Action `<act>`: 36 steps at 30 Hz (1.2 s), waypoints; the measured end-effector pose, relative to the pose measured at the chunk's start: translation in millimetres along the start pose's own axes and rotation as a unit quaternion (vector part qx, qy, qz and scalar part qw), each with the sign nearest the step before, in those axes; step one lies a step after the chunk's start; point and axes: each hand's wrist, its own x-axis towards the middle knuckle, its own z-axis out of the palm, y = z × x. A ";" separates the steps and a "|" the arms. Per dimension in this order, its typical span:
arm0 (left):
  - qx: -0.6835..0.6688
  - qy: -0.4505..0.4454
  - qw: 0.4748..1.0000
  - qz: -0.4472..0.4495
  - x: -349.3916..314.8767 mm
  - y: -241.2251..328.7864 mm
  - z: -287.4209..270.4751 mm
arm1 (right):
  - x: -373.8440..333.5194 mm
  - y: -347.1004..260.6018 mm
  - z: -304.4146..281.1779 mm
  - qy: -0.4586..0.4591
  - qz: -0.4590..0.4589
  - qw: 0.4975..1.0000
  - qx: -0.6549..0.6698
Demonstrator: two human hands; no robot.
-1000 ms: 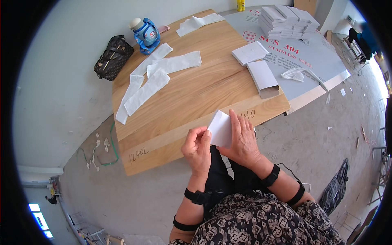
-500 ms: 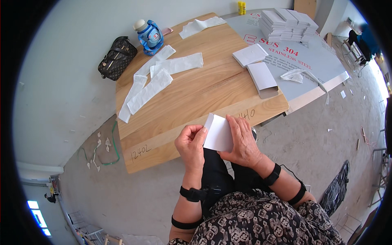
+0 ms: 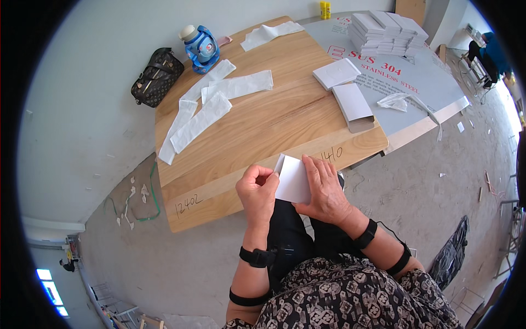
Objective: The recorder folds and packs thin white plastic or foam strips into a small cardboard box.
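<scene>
While over table edge (image 3: 219,204), both hands' fingers grip white card (image 3: 293,180): left hand (image 3: 257,189), right hand (image 3: 327,189).

Black bands ring both wrists and both forearms; the left hand (image 3: 257,189) and right hand (image 3: 327,189) are bare, above a dark patterned garment.

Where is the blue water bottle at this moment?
In the head view, the blue water bottle stands at the far left corner of the wooden table, between the dark patterned handbag and the white strips.
</scene>
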 end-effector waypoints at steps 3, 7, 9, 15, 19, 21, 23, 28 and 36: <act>0.076 -0.008 0.993 0.094 -0.1 3.2 1.9 | 0.9 4.5 7.9 0.022 -0.011 1.000 -0.010; 0.182 0.026 0.945 0.271 0.1 9.5 10.9 | 14.5 7.9 18.8 0.083 -0.010 0.996 -0.005; 0.224 0.031 0.916 0.331 2.6 17.1 17.0 | 24.0 10.8 28.0 0.115 -0.003 0.993 0.010; 0.340 0.011 0.838 0.426 18.6 -7.1 29.8 | 29.0 26.9 61.2 0.175 0.051 0.978 0.105; 0.327 0.013 0.829 0.453 14.3 -15.5 36.5 | 22.0 47.0 47.6 0.105 0.101 0.949 0.280; 0.328 -0.001 0.823 0.464 13.1 -14.2 43.8 | 26.5 56.9 26.7 0.045 0.172 0.772 0.611; 0.331 -0.001 0.820 0.466 10.2 -13.6 47.2 | 32.0 59.6 7.4 0.055 0.177 0.792 0.581; 0.360 0.000 0.799 0.482 9.3 -14.9 47.3 | 47.7 36.1 4.4 0.077 0.211 0.843 0.489; 0.375 -0.007 0.781 0.500 7.8 -19.4 45.0 | 48.6 38.4 14.7 0.103 0.185 0.869 0.446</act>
